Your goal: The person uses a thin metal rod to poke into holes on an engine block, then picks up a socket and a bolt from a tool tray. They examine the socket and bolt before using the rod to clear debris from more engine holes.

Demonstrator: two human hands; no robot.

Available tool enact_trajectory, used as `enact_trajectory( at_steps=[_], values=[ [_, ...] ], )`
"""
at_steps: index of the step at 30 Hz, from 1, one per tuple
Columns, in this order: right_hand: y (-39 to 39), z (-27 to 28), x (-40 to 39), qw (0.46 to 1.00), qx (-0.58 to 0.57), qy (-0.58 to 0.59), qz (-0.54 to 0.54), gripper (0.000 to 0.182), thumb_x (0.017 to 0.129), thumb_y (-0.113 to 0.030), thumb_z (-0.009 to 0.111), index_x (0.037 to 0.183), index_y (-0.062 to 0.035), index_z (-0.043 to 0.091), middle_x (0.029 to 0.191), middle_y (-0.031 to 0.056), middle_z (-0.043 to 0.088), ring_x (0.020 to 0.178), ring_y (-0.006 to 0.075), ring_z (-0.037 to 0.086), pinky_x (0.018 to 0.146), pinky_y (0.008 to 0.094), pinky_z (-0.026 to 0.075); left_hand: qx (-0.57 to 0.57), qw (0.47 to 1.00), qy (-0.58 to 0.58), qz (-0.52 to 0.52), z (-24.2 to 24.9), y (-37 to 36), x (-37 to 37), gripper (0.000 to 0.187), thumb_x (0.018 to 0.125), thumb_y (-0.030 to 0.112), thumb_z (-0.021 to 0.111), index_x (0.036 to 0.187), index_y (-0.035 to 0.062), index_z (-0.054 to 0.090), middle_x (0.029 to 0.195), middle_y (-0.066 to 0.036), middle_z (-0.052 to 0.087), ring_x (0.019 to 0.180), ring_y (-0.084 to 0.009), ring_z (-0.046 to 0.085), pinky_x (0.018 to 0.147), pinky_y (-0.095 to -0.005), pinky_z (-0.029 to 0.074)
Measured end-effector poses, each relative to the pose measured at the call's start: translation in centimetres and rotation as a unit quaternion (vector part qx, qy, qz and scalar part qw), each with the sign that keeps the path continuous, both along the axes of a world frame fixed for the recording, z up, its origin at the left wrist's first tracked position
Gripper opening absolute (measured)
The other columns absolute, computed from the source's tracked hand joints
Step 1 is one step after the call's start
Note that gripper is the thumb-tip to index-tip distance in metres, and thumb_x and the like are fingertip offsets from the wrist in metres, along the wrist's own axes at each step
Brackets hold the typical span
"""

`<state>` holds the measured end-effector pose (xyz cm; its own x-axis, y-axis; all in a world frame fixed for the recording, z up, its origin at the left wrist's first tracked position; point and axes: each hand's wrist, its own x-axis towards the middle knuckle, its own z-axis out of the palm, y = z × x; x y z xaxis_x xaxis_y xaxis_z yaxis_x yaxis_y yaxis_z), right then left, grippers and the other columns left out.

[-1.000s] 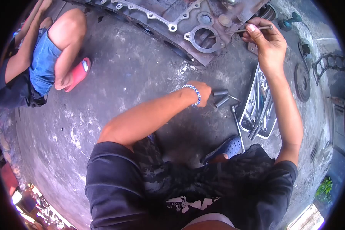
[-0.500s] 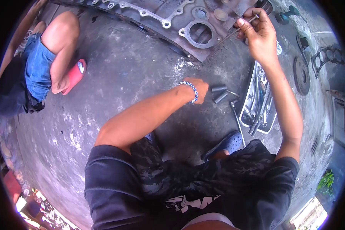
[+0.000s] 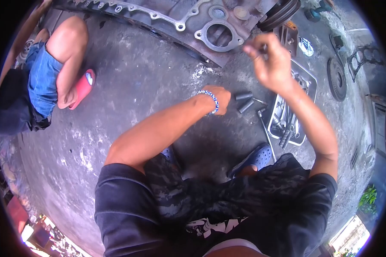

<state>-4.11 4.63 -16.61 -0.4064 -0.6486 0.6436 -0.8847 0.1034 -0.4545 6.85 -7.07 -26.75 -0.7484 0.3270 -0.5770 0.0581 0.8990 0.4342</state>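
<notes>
My right hand point(image 3: 272, 64) is raised beside the bored corner of a large metal engine block point(image 3: 158, 32). Its fingers are curled in a pinch and smeared by motion; the thin metal rod seen earlier cannot be made out there. Close to the fingertips is the round flanged opening point(image 3: 198, 35) of the block. My left hand point(image 3: 218, 99), below a blue-and-white beaded bracelet point(image 3: 215, 102), is closed low over the floor, its fingers turned away from view. Just right of it lie two dark sockets point(image 3: 245, 101), one beside a short extension.
A metal tray point(image 3: 305, 136) of wrenches and sockets sits on the right, with a long-handled ratchet point(image 3: 266, 133) alongside. Farther right are a toothed ring point(image 3: 336, 79) and a gasket point(image 3: 366, 58). Another person's knee point(image 3: 68, 36) and red slipper point(image 3: 85, 89) are at left.
My right hand has come down and left, nearer the flanged opening; the thin rod it pinched no longer shows clearly. My left hand has hardly moved.
</notes>
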Motion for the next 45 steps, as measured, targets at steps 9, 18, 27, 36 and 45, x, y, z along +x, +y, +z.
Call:
enact_trajectory(
  at_steps=[9, 18, 27, 36, 45],
  values=[
    [0.2, 0.7, 0.2, 0.999, 0.018, 0.034, 0.035, 0.020, 0.074, 0.010, 0.063, 0.087, -0.0019, 0.054, 0.076, 0.0125, 0.062, 0.071, 0.0320, 0.065, 0.060, 0.0376, 0.052, -0.003, 1.000, 0.007, 0.003, 0.7, 0.2, 0.0, 0.027, 0.080, 0.028, 0.066, 0.090, 0.0033, 0.073, 0.095, -0.019, 0.070, 0.095, -0.0349, 0.066, 0.086, -0.0432, 0.052],
    [-0.8, 1.3, 2.1, 0.983, 0.118, 0.123, 0.067, 0.031, 0.063, 0.000, 0.062, 0.091, -0.0073, 0.051, 0.070, 0.0079, 0.054, 0.069, 0.0300, 0.060, 0.055, 0.0403, 0.051, -0.006, 1.000, -0.010, -0.006, 0.1, 0.3, 0.2, 0.029, 0.080, 0.028, 0.064, 0.089, 0.0029, 0.073, 0.097, -0.020, 0.070, 0.096, -0.0353, 0.066, 0.087, -0.0438, 0.051],
    [-1.6, 1.8, 1.9, 0.981, 0.147, 0.115, 0.059, 0.030, 0.066, -0.001, 0.063, 0.093, -0.0070, 0.051, 0.071, 0.0089, 0.056, 0.071, 0.0321, 0.061, 0.057, 0.0427, 0.051, 0.000, 1.000, 0.013, -0.009, 0.0, 0.0, 0.2, 0.028, 0.079, 0.027, 0.062, 0.088, 0.0017, 0.073, 0.096, -0.020, 0.070, 0.096, -0.0362, 0.065, 0.087, -0.0439, 0.051],
    [0.0, 1.3, -1.2, 0.969, 0.083, -0.157, -0.172, 0.017, 0.083, 0.002, 0.062, 0.095, -0.0033, 0.051, 0.075, 0.0174, 0.064, 0.078, 0.0334, 0.069, 0.064, 0.0397, 0.054, 0.009, 1.000, 0.022, -0.002, 0.3, 0.3, 0.2, 0.027, 0.078, 0.028, 0.066, 0.087, 0.0033, 0.073, 0.094, -0.021, 0.070, 0.096, -0.0364, 0.065, 0.085, -0.0444, 0.052],
    [-0.6, 4.6, -1.3, 0.989, 0.083, 0.062, -0.104, 0.017, 0.082, 0.007, 0.061, 0.086, -0.0032, 0.049, 0.071, 0.0109, 0.060, 0.072, 0.0250, 0.069, 0.062, 0.0308, 0.052, 0.003, 1.000, 0.006, -0.030, -0.9, 0.6, 0.6, 0.027, 0.078, 0.028, 0.066, 0.087, 0.0028, 0.073, 0.093, -0.020, 0.070, 0.094, -0.0361, 0.066, 0.085, -0.0436, 0.052]
  ],
)
